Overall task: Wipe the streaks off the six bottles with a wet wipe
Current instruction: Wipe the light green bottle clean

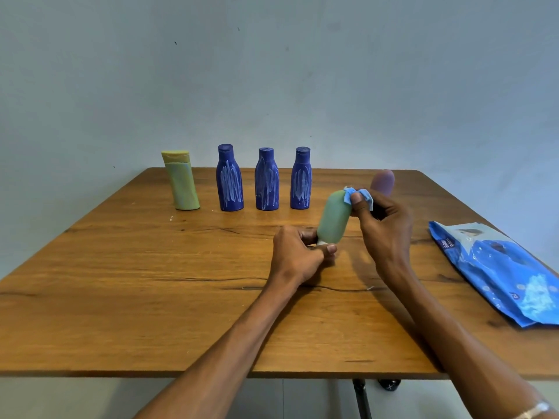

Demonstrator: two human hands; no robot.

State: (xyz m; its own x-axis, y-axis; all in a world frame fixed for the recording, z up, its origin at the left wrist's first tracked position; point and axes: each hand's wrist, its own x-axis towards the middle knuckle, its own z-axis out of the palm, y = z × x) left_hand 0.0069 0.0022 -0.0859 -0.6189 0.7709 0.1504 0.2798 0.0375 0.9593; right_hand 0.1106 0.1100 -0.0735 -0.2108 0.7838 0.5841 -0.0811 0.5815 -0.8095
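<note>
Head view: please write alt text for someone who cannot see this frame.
A person's left hand grips the cap end of a tilted green bottle while the right hand presses a blue wet wipe against its upper end. On the wooden table behind stand a yellow bottle and three streaked blue bottles, with a wipes pack at right.

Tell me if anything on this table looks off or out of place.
Mostly the three dark blue bottles: white scribbled streaks cover their fronts. The yellow bottle at the row's left end leans rather than standing straight. Small white flecks lie on the table near it. Nothing looks spilled.
</note>
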